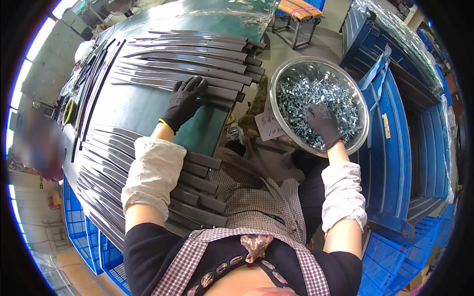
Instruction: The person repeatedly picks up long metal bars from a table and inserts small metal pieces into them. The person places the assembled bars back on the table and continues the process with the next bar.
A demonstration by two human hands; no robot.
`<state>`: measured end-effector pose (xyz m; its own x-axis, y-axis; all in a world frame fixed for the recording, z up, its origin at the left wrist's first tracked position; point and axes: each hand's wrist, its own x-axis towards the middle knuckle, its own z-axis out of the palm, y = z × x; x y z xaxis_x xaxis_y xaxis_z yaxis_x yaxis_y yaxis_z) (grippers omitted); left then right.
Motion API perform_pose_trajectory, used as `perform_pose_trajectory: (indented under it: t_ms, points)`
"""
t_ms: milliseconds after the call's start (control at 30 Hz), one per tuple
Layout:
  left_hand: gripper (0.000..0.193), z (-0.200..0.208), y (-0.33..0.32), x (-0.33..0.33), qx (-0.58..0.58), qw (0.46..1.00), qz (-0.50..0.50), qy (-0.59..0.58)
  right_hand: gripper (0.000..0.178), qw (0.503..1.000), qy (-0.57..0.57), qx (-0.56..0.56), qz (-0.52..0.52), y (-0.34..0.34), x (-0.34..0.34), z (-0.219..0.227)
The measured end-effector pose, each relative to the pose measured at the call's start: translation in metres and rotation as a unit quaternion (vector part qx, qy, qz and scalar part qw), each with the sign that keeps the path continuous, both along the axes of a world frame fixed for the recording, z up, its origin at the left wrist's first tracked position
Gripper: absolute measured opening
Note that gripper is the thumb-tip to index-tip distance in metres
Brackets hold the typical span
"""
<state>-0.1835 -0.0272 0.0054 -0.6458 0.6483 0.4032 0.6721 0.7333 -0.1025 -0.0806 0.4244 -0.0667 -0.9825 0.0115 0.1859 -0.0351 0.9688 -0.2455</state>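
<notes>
My left hand (pixel 183 102), in a dark glove, lies over the nearest of the far group of dark strips (pixel 197 58). Its fingers are apart and rest on the strip. My right hand (pixel 323 124), gloved the same way, is down in a large round metal bowl (pixel 363 129). Its fingers curl in among the small shiny metal clips (pixel 301 93) that fill the bowl; their tips are partly hidden there. A second group of dark strips (pixel 195 195) lies nearer me, under my left forearm.
The strips lie on a green-topped table (pixel 197 130). Large blue metal bins (pixel 390 148) stand right of the bowl. A handwritten paper sheet (pixel 270 125) sits beside it. Beyond are a stool (pixel 298 12), blue crates (pixel 79 222) and a blurred person (pixel 40 143) at left.
</notes>
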Motion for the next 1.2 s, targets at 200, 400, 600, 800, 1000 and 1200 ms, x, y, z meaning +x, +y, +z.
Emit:
perform_pose_trajectory:
  t_ms: [200, 400, 600, 800, 1000, 1200]
  points:
    - [0.045, -0.013, -0.006, 0.016, -0.04, 0.997, -0.047, -0.037, 0.02, 0.997, 0.031, -0.073, -0.012, 0.004, 0.005, -0.009]
    - [0.043, 0.002, 0.024, 0.067, -0.07, 0.98, -0.102, -0.154, 0.029, 0.981, -0.028, -0.192, -0.022, 0.009, 0.011, -0.006]
    - [0.034, 0.003, 0.042, 0.091, -0.017, 0.976, -0.151, -0.153, 0.026, 0.985, 0.01, -0.172, -0.012, 0.005, 0.019, 0.006]
    - [0.043, 0.013, 0.05, 0.099, -0.071, 0.975, -0.141, -0.159, 0.025, 0.994, 0.021, -0.072, 0.077, 0.013, 0.011, -0.002]
    - [0.053, -0.005, 0.047, 0.112, -0.026, 0.95, -0.234, -0.207, 0.032, 0.765, -0.19, -0.611, 0.074, 0.064, 0.016, -0.037]
    - [0.052, 0.007, 0.05, 0.107, -0.039, 0.949, -0.231, -0.212, 0.005, 0.736, -0.091, -0.67, 0.022, 0.021, 0.031, 0.045]
